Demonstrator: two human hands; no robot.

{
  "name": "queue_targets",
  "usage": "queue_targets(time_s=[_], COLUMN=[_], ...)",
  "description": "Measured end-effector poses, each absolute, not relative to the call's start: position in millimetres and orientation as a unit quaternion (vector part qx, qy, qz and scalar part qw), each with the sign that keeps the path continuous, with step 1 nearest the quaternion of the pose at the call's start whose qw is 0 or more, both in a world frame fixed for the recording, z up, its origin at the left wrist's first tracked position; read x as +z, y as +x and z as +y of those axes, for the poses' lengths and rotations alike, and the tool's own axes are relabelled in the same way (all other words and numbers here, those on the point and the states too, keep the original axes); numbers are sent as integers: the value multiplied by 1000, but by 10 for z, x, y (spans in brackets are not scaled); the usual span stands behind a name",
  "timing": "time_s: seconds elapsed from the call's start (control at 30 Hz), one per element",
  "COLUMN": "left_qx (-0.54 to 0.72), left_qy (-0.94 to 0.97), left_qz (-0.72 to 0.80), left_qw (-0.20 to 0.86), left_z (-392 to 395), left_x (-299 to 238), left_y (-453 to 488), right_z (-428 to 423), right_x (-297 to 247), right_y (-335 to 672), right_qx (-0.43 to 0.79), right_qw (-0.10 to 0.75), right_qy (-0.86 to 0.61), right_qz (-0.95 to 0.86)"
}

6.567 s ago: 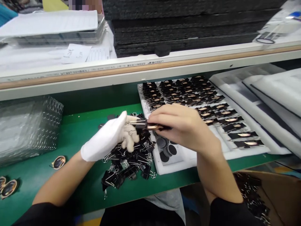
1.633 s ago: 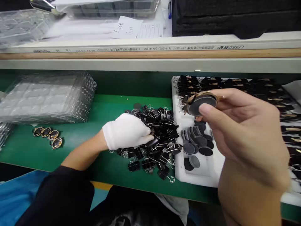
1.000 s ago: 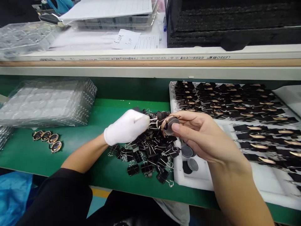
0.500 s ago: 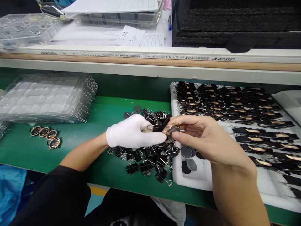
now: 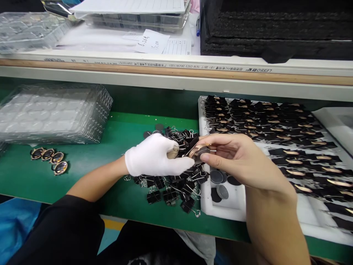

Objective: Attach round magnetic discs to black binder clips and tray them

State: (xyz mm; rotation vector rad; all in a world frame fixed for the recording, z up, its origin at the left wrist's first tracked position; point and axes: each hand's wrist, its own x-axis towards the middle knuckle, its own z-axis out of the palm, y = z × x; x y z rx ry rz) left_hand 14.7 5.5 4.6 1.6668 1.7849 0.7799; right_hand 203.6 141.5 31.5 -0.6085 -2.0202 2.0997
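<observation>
My left hand (image 5: 156, 156), in a white glove, is closed around the wire handles of a black binder clip (image 5: 191, 142). My bare right hand (image 5: 234, 154) pinches a round gold-rimmed piece with a dark disc (image 5: 202, 151) against it, between thumb and fingers. The clip's jaws are right beside this piece; whether they grip it is hidden. The left thumb tip lies close to the piece's lower left edge. Under both hands spreads a heap of loose black binder clips (image 5: 169, 193). Grey and black discs (image 5: 216, 176) lie by my right wrist.
A white foam tray (image 5: 205, 206) at right bears rows of clipped gold pieces (image 5: 275, 129). Several gold-rimmed round pieces (image 5: 60, 168) lie at left, before stacked clear plastic trays (image 5: 55, 114). A shelf edge (image 5: 124, 79) crosses above, carrying papers and black foam (image 5: 275, 29).
The left thumb has drawn back slightly from the gold-rimmed piece. The whole view has shifted a little; both hands otherwise keep their hold.
</observation>
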Motion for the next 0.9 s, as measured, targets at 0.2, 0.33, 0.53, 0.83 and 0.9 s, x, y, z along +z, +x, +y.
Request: queue_targets(time_s=[0.2,0.33,0.53,0.83,0.9], left_qx=[334,388,442,434,408], left_qy=[577,562,509,524,531], left_qz=[655,649,658,655,661], left_qw=[356,334,335,330,338], left_z=[80,81,94,122,131], left_x=[18,24,-5,-38,-5], left_y=[87,126,197,225,216], right_z=[1408,1292,1088,991,987], right_x=[174,64,-46,-120,-120], right_y=[1964,1819,1717,1661,1645], right_qx=[763,825,854,833,829], right_qw=[221,258,273,304,315], right_qy=[-262,-311,-310,-315,-320], right_qz=[-548,-395,-318,-339,-332])
